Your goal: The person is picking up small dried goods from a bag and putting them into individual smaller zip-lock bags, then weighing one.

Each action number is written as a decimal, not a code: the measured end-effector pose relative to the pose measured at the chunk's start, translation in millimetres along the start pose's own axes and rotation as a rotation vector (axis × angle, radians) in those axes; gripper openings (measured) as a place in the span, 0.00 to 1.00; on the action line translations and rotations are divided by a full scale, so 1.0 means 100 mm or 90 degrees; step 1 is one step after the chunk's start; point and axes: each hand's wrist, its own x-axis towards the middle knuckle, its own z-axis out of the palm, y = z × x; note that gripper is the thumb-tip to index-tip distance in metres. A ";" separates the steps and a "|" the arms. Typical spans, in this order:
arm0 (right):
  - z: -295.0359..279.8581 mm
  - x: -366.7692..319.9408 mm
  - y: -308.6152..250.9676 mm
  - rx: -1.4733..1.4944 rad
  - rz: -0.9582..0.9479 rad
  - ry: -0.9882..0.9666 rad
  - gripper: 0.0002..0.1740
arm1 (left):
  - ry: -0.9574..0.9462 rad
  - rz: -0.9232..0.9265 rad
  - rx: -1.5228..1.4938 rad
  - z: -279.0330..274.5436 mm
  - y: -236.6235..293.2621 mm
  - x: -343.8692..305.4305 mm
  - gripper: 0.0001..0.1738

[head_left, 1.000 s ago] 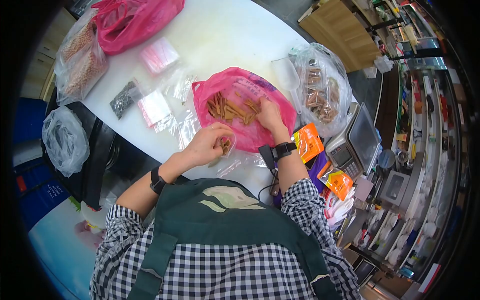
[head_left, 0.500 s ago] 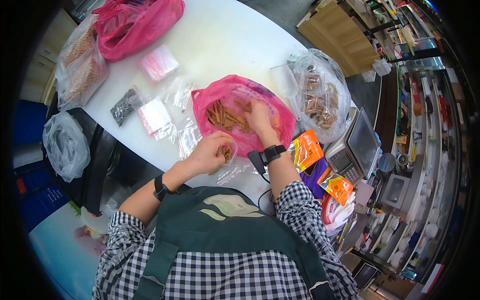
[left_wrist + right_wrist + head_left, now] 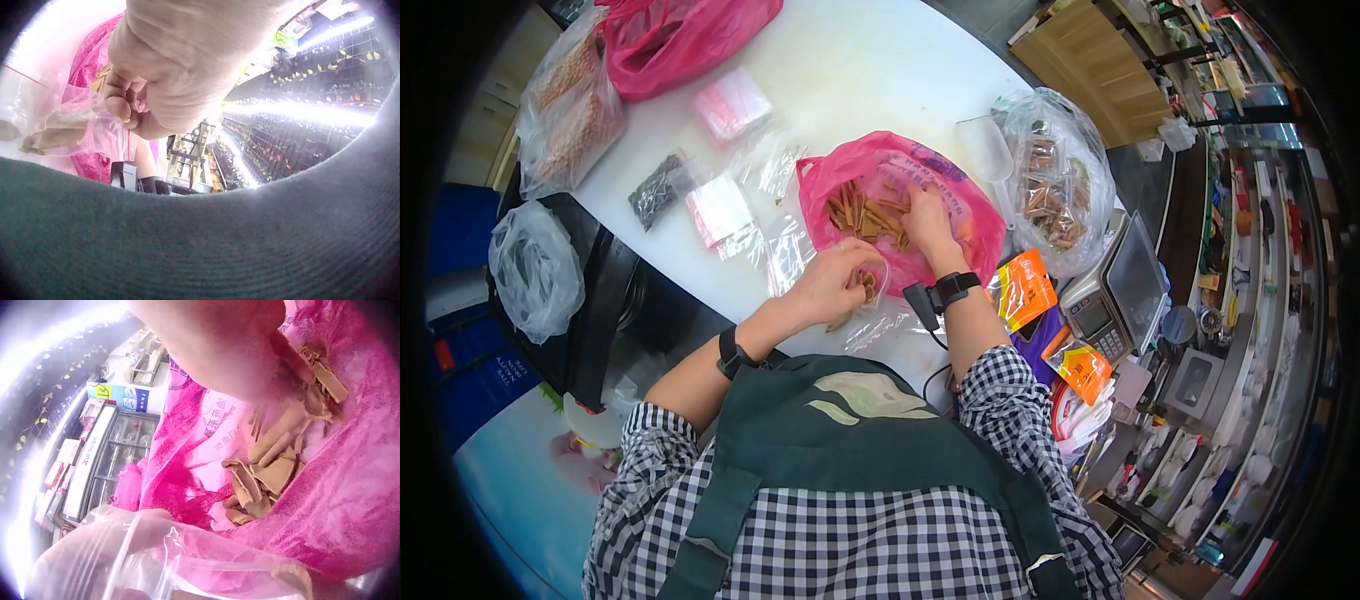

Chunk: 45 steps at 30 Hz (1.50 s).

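Note:
My left hand pinches the rim of a small clear zip bag, fingers curled at its mouth. A few cinnamon bark pieces lie inside that bag. Just beyond it an open pink plastic bag holds a loose heap of cinnamon bark. My right hand reaches into the pink bag, its fingers curled down at the bark. In the right wrist view the fingers meet several pieces at the heap's upper end, fingertips partly hidden.
Left on the table are stacked zip bags, more bags and a dark-filled packet. A clear scoop, a large clear bag of packets, orange pouches and a scale stand right. Bags of beans lie far left.
My right hand has moved from the right part of the pink bag toward the bark heap and stays down inside. The left hand keeps its grip on the clear zip bag.

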 end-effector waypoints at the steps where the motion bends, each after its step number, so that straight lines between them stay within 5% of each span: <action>1: 0.04 0.01 0.05 -0.014 -0.027 0.017 0.15 | 0.003 -0.015 -0.006 0.00 -0.01 0.00 0.27; 9: -0.05 -0.03 0.09 0.105 0.008 -0.010 0.15 | 0.018 -0.012 -0.001 -0.03 0.00 0.00 0.23; 14: -0.46 -0.33 -0.25 0.655 0.116 -0.086 0.10 | 0.032 -0.041 -0.011 -0.03 0.03 -0.01 0.26; 20: -0.51 -0.95 -0.76 0.808 0.040 -0.033 0.10 | 0.074 -0.072 -0.046 0.02 0.03 -0.01 0.25; 21: -0.43 -0.99 -0.76 0.808 0.040 -0.031 0.10 | 0.062 -0.069 -0.036 0.01 0.03 -0.01 0.25; 24: -0.37 -1.11 -0.79 0.410 -0.086 0.079 0.11 | 0.056 -0.036 -0.013 0.01 0.00 0.00 0.24; 33: -0.65 -1.18 -0.85 0.218 -0.193 -0.012 0.06 | 0.073 0.015 0.018 0.02 0.05 -0.02 0.25; 38: -0.75 -1.02 -0.65 0.431 0.001 0.051 0.05 | 0.072 -0.018 0.018 -0.09 0.18 -0.07 0.25; 40: -0.71 -0.84 -0.36 0.432 0.057 0.092 0.06 | -0.052 -0.027 -0.046 -0.19 0.30 -0.11 0.24; 42: -0.56 -0.70 -0.05 0.161 0.017 0.091 0.08 | -0.048 -0.050 -0.013 -0.16 0.16 -0.13 0.24; 45: -0.31 -0.58 0.07 0.114 0.031 0.039 0.11 | -0.042 -0.055 -0.008 -0.18 0.17 -0.11 0.25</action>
